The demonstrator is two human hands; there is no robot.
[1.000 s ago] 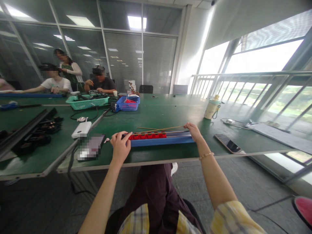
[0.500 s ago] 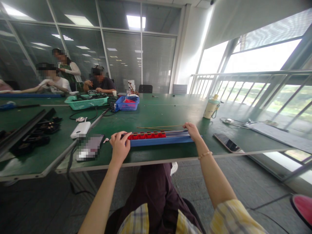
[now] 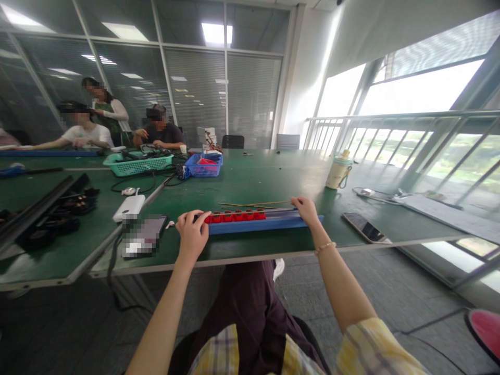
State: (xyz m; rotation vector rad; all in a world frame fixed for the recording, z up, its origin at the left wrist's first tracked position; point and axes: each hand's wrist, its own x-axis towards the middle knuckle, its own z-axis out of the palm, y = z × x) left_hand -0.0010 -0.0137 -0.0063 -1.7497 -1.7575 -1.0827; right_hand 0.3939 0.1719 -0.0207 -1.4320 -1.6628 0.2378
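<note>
A long blue channel (image 3: 250,225) lies along the near part of the table, with several red blocks (image 3: 238,216) in a row in its left half. My left hand (image 3: 192,233) is closed around the channel's left end, thumb and fingers at the leftmost red block. Over the right end is my right hand (image 3: 307,209), its fingers pinched on what looks like a thin rod (image 3: 279,210) running along the channel's top; the tip is partly hidden by the fingers. Just behind the channel lie thin brass-coloured sticks (image 3: 250,203).
Two phones (image 3: 363,228) flank the channel, with a white power bank (image 3: 128,208) at the left. A bottle (image 3: 338,172) stands at the right. Farther back are a green basket (image 3: 138,165) and a blue basket (image 3: 203,167). Several people are across the table.
My right hand has shifted slightly to the left along the channel, still pinched. My left hand and the red blocks look unmoved.
</note>
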